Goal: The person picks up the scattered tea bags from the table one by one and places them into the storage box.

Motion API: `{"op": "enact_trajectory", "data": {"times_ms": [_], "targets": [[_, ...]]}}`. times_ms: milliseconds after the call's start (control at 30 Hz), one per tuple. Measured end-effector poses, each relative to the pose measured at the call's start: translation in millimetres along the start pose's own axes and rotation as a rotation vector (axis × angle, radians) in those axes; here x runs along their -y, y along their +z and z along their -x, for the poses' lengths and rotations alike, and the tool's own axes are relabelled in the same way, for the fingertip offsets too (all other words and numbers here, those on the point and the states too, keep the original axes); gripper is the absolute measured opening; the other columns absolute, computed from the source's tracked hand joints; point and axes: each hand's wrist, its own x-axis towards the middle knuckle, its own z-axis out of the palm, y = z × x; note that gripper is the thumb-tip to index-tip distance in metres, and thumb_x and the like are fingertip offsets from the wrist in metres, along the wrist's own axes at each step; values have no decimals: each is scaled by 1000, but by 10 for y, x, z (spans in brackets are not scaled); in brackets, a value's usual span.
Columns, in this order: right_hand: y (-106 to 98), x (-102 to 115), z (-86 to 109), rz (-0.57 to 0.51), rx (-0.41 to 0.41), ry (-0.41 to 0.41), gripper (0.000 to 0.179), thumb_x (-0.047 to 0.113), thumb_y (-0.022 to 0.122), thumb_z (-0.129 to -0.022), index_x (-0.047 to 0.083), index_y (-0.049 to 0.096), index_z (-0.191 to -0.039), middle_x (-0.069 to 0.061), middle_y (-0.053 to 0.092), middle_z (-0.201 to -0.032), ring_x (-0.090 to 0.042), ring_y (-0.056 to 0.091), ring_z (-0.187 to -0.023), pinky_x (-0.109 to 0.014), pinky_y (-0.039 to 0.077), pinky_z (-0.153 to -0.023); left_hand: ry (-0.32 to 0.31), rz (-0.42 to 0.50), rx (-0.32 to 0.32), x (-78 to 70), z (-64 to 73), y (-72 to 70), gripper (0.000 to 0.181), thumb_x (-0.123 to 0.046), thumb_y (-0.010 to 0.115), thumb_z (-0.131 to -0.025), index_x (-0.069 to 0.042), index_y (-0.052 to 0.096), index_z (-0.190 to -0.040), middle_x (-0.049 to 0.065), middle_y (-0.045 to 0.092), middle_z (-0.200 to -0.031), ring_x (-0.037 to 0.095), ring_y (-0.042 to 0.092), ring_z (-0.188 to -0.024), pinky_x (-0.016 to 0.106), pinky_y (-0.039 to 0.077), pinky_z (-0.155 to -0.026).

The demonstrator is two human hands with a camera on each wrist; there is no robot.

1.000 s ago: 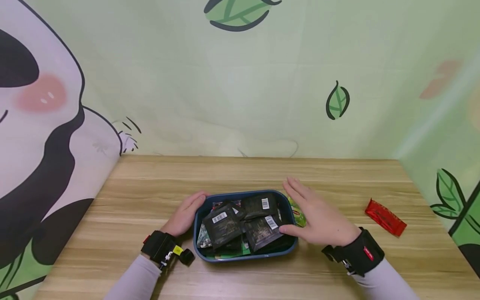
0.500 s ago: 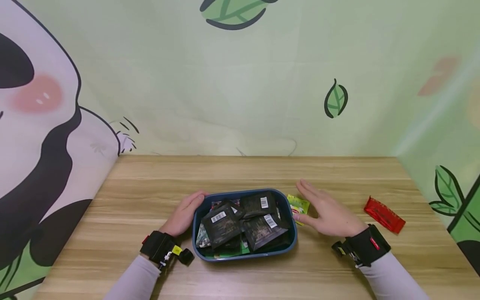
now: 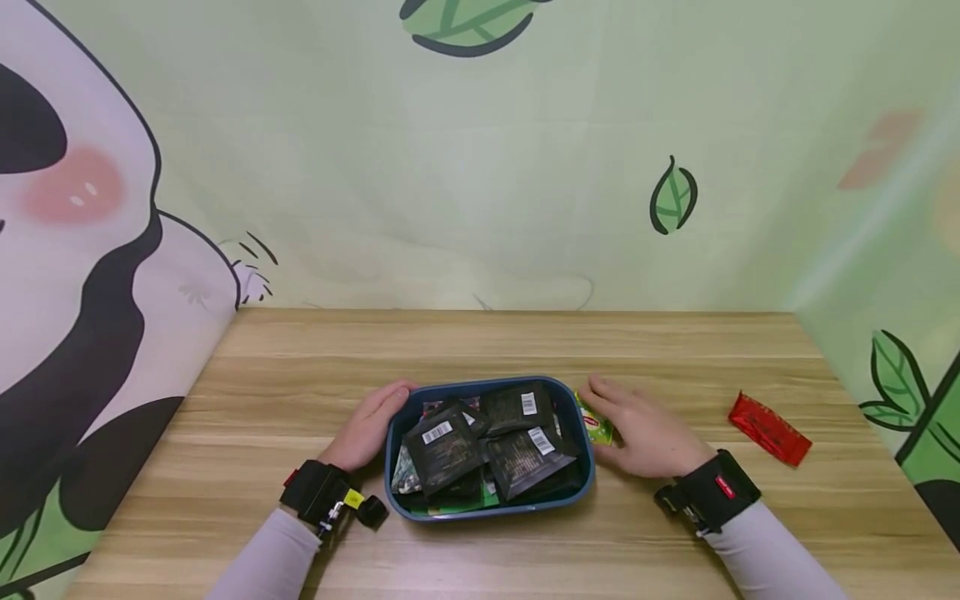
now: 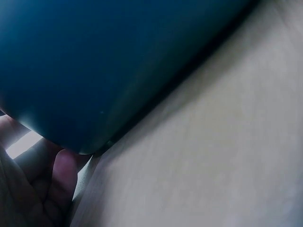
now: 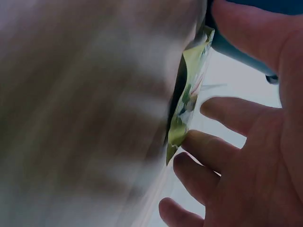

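A blue rectangular box [image 3: 583, 492] stands on the table, filled with flat packets. Several black sachets [image 3: 442, 450] with white barcode labels lie on top inside. My left hand [image 3: 363, 435] rests against the box's left end, its fingers at the far-left corner. A small yellow-green packet [image 3: 596, 425] lies on the table just right of the box. Around this packet my right hand [image 3: 652, 429] hovers low, thumb near the box and fingers spread on the far side. In the right wrist view, the fingers [image 5: 208, 146] come close to the packet's edge without visibly pinching it.
A red packet [image 3: 770, 429] lies farther right on the wooden table [image 3: 480, 342]. Behind the table hangs a green backdrop [image 3: 480, 200] with leaf drawings and a panda. Cameras are strapped to both wrists.
My right hand moved right, off the box's edge, uncovering the yellow-green packet, then came back slightly left and its fingers drew in around the packet. The left hand and box stayed put.
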Motion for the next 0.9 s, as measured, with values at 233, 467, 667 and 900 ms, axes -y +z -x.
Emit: {"op": "enact_trajectory", "data": {"times_ms": [233,467,667,900], "targets": [[4,24,-22,18,-41,-22,59,36,74,-82,11,64,-136,-17,55,-143,-34,61,-118,-48,48,-95,-10,-14,-6,-16,-14,10,50,-41,34,-106,-8,63,-128,6,64,-126,22,53,-123,45,34,-109],[-14,47,-35,71,-99,-34,42,18,73,-80,8,73,-120,-13,69,-121,-28,70,-96,-44,55,-78,-10,-22,-6,-14,-15,12,50,-41,34,-106,-7,63,-129,7,64,-126,23,53,-123,45,35,-108],[-33,11,-30,97,-180,-40,21,0,64,-80,21,66,-85,6,63,-73,-9,60,-65,-32,47,-56,-3,-3,4,10,-17,9,50,-40,34,-106,-6,62,-129,7,64,-125,23,54,-122,45,35,-108],[-178,53,-9,35,-260,41,25,2,63,-86,11,77,-104,-3,72,-86,-7,54,-65,-30,45,-58,2,-5,1,32,-17,-6,49,-39,34,-106,-6,63,-128,7,64,-125,23,53,-122,45,35,-108]]}}
